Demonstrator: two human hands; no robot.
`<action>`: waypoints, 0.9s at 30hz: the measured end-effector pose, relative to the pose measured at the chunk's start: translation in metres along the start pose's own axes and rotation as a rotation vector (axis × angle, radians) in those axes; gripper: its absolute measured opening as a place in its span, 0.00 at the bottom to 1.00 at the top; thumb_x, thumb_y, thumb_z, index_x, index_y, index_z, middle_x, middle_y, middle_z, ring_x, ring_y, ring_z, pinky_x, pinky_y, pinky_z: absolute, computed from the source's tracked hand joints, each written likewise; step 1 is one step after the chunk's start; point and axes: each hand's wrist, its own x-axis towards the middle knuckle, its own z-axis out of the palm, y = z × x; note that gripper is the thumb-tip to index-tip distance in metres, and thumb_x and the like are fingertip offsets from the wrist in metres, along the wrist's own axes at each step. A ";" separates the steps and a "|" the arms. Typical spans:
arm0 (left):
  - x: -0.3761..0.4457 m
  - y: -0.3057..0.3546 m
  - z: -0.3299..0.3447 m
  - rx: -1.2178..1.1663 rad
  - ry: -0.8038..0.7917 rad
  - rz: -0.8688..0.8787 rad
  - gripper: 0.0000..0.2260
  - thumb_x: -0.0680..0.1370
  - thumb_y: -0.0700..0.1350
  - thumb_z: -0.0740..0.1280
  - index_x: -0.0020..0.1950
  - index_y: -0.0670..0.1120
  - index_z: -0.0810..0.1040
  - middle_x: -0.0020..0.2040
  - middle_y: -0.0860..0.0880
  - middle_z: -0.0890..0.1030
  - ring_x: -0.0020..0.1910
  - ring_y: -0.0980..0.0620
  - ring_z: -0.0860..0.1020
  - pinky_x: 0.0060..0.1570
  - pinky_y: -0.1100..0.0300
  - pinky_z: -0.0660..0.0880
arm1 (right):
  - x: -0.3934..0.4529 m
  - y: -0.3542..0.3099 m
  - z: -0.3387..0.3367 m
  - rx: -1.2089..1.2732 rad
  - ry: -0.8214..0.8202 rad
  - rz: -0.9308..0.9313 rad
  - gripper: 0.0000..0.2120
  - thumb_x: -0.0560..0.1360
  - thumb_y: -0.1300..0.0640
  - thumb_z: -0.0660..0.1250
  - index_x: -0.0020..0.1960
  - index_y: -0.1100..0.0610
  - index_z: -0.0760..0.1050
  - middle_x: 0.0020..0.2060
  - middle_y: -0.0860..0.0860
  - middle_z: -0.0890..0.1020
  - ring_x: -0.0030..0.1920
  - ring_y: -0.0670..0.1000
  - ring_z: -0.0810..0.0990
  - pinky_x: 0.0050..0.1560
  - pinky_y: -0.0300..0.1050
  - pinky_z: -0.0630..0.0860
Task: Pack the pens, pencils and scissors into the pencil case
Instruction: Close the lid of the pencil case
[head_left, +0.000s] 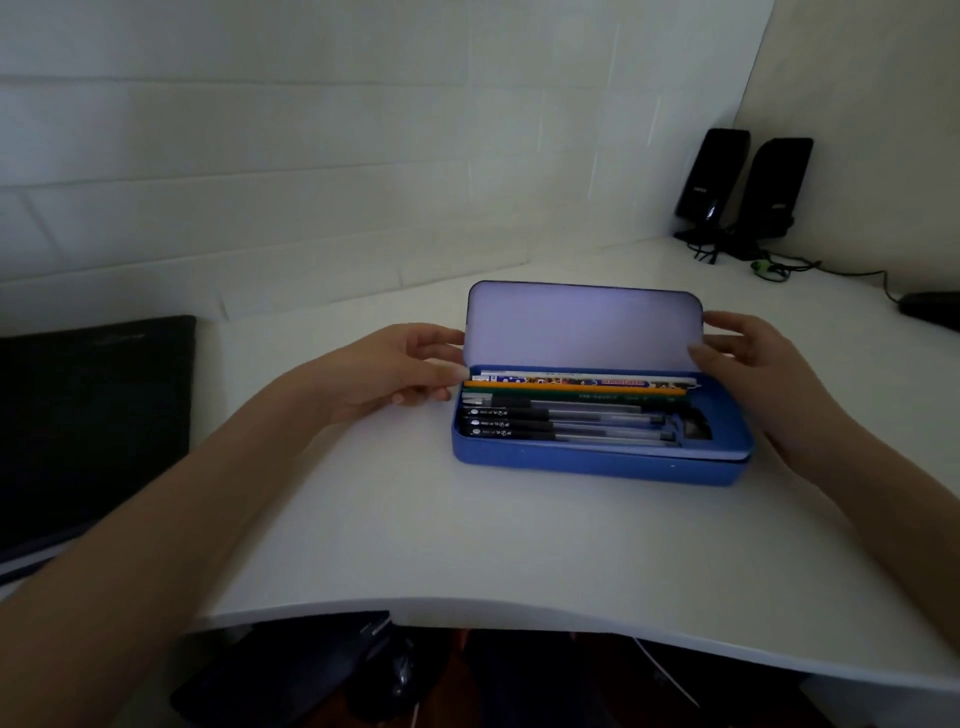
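Blue hinged plastic pencil case (597, 462) looks packed; both hands' grip released at its raised lid (584, 327): left hand (395, 369), right hand (753, 358). Next, close it.

2 bare forearms and 2 bare hands, no sleeves in view.

The left hand (400, 371) and the right hand (761, 364) carry no rings, gloves or bracelets that can be made out, and both wrists look free of any watch or band. Both forearms are uncovered along their whole visible length, right to the picture's edges. The fingernails on the left hand look short and unpainted; dim light hides finer detail.
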 end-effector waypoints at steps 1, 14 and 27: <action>-0.001 0.000 0.000 -0.006 0.001 0.018 0.14 0.75 0.34 0.65 0.58 0.48 0.75 0.50 0.49 0.81 0.29 0.59 0.75 0.19 0.70 0.62 | 0.000 -0.001 0.001 0.007 0.016 -0.032 0.21 0.77 0.53 0.63 0.68 0.53 0.67 0.55 0.52 0.77 0.53 0.52 0.77 0.47 0.44 0.74; -0.023 0.000 0.010 0.100 0.154 0.139 0.11 0.77 0.33 0.61 0.49 0.48 0.77 0.40 0.53 0.81 0.23 0.62 0.72 0.19 0.70 0.61 | -0.015 -0.011 -0.004 0.182 0.072 -0.086 0.21 0.80 0.48 0.51 0.36 0.50 0.77 0.38 0.47 0.80 0.44 0.48 0.77 0.50 0.47 0.70; -0.004 0.004 0.072 0.588 0.430 0.081 0.12 0.80 0.46 0.55 0.56 0.46 0.75 0.59 0.44 0.78 0.61 0.42 0.72 0.62 0.50 0.68 | -0.043 -0.019 0.021 -0.232 -0.003 -0.157 0.13 0.76 0.48 0.58 0.50 0.54 0.78 0.48 0.55 0.82 0.48 0.53 0.80 0.48 0.45 0.76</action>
